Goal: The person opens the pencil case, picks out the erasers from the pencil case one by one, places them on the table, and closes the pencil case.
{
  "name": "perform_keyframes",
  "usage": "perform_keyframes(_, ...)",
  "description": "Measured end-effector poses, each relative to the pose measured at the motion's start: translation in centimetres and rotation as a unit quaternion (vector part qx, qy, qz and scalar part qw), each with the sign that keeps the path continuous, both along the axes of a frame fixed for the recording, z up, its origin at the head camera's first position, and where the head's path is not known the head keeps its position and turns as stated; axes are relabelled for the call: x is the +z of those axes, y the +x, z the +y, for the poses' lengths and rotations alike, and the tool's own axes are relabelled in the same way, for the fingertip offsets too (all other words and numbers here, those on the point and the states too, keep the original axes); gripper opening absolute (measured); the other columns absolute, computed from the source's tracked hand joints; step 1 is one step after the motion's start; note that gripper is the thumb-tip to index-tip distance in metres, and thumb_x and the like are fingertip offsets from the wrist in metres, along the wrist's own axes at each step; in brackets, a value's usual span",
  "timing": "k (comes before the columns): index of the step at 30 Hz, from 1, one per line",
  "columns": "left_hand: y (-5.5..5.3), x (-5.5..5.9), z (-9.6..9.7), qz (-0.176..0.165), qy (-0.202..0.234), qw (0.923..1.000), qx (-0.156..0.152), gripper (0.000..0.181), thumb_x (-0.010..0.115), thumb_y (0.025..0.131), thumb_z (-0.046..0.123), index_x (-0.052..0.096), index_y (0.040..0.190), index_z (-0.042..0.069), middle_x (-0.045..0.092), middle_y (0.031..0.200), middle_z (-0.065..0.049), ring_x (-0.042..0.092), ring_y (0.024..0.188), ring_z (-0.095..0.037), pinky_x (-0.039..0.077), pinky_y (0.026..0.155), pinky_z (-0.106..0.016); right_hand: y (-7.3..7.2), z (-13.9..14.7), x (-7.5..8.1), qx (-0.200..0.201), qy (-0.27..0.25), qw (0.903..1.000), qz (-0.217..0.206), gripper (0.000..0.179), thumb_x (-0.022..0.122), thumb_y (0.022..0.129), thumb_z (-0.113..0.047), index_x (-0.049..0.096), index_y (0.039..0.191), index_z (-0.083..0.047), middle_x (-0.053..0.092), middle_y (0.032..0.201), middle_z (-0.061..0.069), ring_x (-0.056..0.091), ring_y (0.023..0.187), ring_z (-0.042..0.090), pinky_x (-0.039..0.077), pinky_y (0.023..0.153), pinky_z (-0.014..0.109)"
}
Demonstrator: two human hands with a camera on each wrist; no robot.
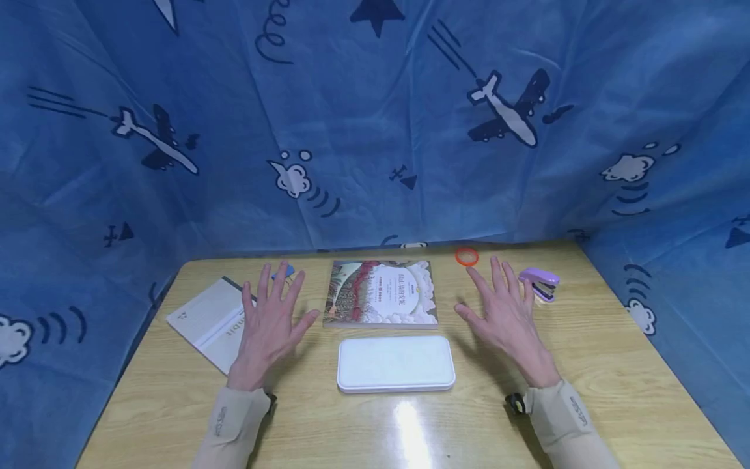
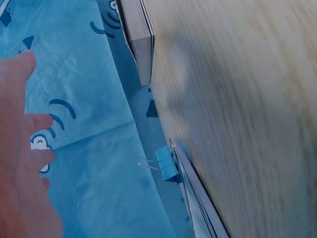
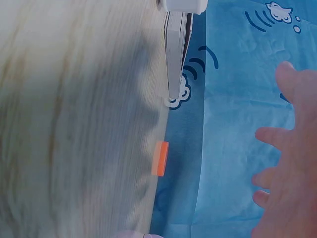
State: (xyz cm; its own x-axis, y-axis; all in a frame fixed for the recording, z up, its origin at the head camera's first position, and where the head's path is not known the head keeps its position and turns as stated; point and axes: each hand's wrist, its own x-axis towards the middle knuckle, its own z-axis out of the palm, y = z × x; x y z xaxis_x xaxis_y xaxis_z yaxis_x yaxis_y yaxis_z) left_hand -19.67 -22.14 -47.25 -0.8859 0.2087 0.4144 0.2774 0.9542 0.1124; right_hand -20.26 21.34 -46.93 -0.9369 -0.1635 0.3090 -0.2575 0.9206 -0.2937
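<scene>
My left hand is raised over the table with its fingers spread, holding nothing. Under and left of it lies a pale notebook, partly covered by the hand in the head view. A blue binder clip shows beyond its fingertips. On the other side my right hand hovers with spread fingers, also holding nothing. Just past its fingertips are an orange-red ring-shaped item and a purple stapler. Between the hands lie an illustrated paperback book and, nearer me, a white pencil case.
The wooden table ends at the back against a blue curtain printed with planes and clouds. That curtain also hangs along the left and right sides.
</scene>
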Motion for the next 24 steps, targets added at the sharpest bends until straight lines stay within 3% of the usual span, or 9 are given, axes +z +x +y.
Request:
perform_keyframes(9,0.1,0.1,0.1,-0.011,0.015,0.9998,-0.010,0.078,0.053,0.094,0.063,0.038,0.157,0.019,0.020,0.169,-0.016,0.007,0.157,-0.041,0.007,0.119,-0.077,0.0,-0.1,0.3,0.000,-0.004,1.0000,-0.005,0.078,0.060,0.093,-0.060,0.040,0.156,-0.017,0.019,0.166,0.029,0.015,0.154,0.047,0.008,0.116,0.078)
perform_keyframes(13,0.0,0.3,0.5,-0.029,0.029,0.9983,-0.042,0.077,0.060,0.093,0.056,0.042,0.154,0.012,0.033,0.163,-0.020,0.021,0.153,-0.043,0.017,0.120,-0.073,0.1,-0.2,0.4,0.002,-0.003,1.0000,-0.004,0.078,0.060,0.093,-0.060,0.040,0.156,-0.017,0.020,0.166,0.029,0.015,0.154,0.047,0.008,0.117,0.078)
perform_keyframes(15,0.3,0.6,1.0,-0.064,0.045,0.9945,-0.070,0.077,0.064,0.092,0.055,0.045,0.151,0.010,0.043,0.157,-0.019,0.033,0.148,-0.042,0.026,0.119,-0.068,0.1,-0.2,0.4,0.004,-0.002,1.0000,-0.003,0.078,0.060,0.093,-0.060,0.040,0.156,-0.017,0.020,0.166,0.029,0.015,0.154,0.047,0.008,0.117,0.078)
perform_keyframes(19,1.1,0.8,2.4,-0.180,0.075,0.9734,-0.120,0.086,0.073,0.084,0.060,0.047,0.151,0.013,0.052,0.151,-0.013,0.047,0.141,-0.037,0.041,0.115,-0.059,0.1,-0.3,0.3,0.004,0.000,1.0000,-0.007,0.079,0.059,0.094,-0.060,0.040,0.156,-0.017,0.019,0.166,0.029,0.015,0.154,0.048,0.007,0.117,0.078)
perform_keyframes(21,1.5,0.6,3.3,-0.237,0.080,0.9584,-0.137,0.095,0.078,0.078,0.063,0.044,0.154,0.018,0.049,0.156,-0.009,0.044,0.145,-0.035,0.040,0.117,-0.057,0.1,-0.3,0.2,0.005,0.000,0.9999,-0.011,0.079,0.059,0.094,-0.061,0.039,0.156,-0.017,0.018,0.166,0.028,0.015,0.154,0.048,0.006,0.117,0.078)
perform_keyframes(24,2.1,0.2,4.4,-0.288,0.078,0.9391,-0.170,0.103,0.085,0.069,0.062,0.042,0.155,0.024,0.046,0.159,-0.005,0.041,0.148,-0.031,0.038,0.120,-0.053,0.2,-0.3,0.1,0.007,-0.002,0.9999,-0.015,0.079,0.059,0.094,-0.061,0.039,0.157,-0.017,0.018,0.166,0.028,0.014,0.154,0.048,0.005,0.118,0.078)
